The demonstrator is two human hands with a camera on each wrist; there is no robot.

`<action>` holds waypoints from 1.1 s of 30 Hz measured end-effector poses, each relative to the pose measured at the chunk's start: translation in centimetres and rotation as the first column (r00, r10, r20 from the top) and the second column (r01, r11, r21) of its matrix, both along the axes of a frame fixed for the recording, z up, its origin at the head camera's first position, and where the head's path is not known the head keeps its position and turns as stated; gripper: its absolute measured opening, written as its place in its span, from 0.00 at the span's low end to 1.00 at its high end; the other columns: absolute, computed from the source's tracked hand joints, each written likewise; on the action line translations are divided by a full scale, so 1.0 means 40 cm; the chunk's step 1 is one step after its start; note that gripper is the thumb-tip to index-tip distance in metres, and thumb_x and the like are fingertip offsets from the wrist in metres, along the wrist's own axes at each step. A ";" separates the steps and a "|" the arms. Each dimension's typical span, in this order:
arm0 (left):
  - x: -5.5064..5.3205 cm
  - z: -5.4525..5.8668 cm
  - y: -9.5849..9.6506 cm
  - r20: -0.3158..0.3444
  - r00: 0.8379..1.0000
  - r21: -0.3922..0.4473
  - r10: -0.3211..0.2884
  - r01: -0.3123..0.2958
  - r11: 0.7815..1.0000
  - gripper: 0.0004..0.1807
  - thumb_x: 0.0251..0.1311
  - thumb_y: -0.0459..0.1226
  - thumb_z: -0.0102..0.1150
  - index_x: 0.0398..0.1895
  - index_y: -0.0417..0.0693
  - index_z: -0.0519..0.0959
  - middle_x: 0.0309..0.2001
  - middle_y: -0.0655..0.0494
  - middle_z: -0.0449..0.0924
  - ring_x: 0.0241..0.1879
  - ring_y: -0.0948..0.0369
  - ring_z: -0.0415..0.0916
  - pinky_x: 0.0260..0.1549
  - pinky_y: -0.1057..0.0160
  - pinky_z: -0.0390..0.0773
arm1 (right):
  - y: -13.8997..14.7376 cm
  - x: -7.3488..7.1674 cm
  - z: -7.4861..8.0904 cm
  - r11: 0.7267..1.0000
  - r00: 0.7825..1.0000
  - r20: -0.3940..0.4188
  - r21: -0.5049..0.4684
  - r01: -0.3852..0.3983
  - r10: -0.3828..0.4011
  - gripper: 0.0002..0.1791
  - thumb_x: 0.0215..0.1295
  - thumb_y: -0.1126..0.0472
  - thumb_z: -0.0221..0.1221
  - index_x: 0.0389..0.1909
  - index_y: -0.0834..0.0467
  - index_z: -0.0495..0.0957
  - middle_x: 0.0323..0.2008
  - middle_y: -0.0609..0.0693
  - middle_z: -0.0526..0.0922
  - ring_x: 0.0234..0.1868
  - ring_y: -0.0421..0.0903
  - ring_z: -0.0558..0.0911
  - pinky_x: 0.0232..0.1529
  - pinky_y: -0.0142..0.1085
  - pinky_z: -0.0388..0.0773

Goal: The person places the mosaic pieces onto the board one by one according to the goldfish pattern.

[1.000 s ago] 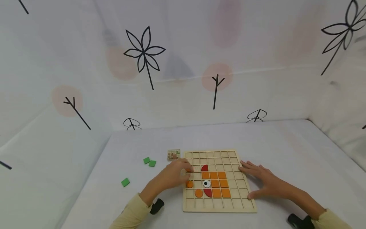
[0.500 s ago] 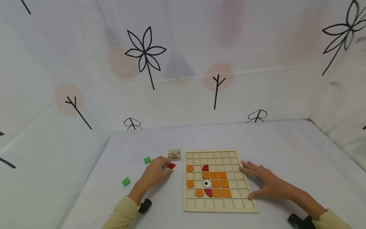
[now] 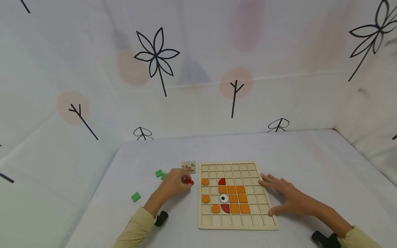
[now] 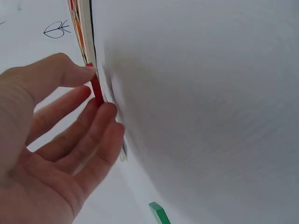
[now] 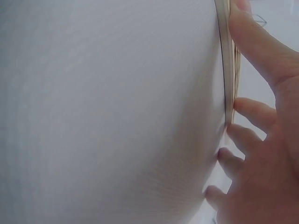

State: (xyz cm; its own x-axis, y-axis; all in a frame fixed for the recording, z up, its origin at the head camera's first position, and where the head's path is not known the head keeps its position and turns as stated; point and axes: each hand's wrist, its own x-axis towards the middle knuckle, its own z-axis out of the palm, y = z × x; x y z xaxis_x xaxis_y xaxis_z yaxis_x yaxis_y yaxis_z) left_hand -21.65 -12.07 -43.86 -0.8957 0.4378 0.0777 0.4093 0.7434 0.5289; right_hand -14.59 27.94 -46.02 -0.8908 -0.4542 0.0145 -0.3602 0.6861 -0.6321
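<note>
My left hand (image 3: 174, 182) pinches a red quarter-circle tile (image 3: 189, 182) between thumb and fingers, just left of the wooden grid board (image 3: 242, 222). In the left wrist view, the red tile (image 4: 96, 87) shows edge-on between thumb and fingertips. The right hand (image 3: 288, 196) rests along the board's right edge with fingers spread, its thumb and fingertips at the rim (image 5: 227, 60) in the right wrist view. On the board lie several orange squares (image 3: 233, 198), a white eye disc (image 3: 224, 198), orange discs (image 3: 205, 199) and two red quarter-circles (image 3: 222, 181).
Three green square tiles lie on the white table left of the board, one nearer tile (image 3: 135, 197) and a far pair (image 3: 159, 173) partly behind the left hand. A small pattern card (image 3: 189, 166) sits by the board's upper left corner.
My left hand has left the board's left column, uncovering an orange disc there, and picked up a red tile. Since then it has shifted slightly right. The right hand stays put.
</note>
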 end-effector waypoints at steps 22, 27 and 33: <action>0.040 0.067 0.173 -0.080 0.827 0.084 -0.556 0.562 0.823 0.06 0.55 0.33 0.63 0.36 0.47 0.85 0.36 0.62 0.79 0.35 0.65 0.74 0.33 0.75 0.73 | 0.002 -0.007 -0.005 1.000 1.000 0.004 0.014 -0.008 0.008 0.53 0.38 0.35 0.69 0.67 0.53 0.65 0.71 0.58 0.56 0.70 0.64 0.49 0.61 0.67 0.40; 0.047 0.079 0.235 -0.096 0.753 0.008 -0.651 0.654 0.756 0.06 0.57 0.35 0.62 0.37 0.49 0.85 0.36 0.65 0.79 0.35 0.69 0.74 0.36 0.76 0.72 | 0.002 -0.006 -0.001 1.000 1.000 0.003 0.024 -0.009 0.009 0.53 0.38 0.35 0.69 0.67 0.52 0.65 0.71 0.58 0.56 0.70 0.65 0.49 0.60 0.67 0.41; 0.052 0.083 0.305 -0.043 0.669 -0.044 -0.742 0.741 0.670 0.06 0.59 0.35 0.61 0.37 0.48 0.85 0.36 0.64 0.80 0.34 0.74 0.73 0.35 0.80 0.70 | 0.005 -0.008 -0.001 1.000 1.000 -0.012 0.012 -0.021 0.021 0.52 0.39 0.36 0.69 0.68 0.52 0.65 0.71 0.58 0.56 0.69 0.65 0.50 0.60 0.68 0.41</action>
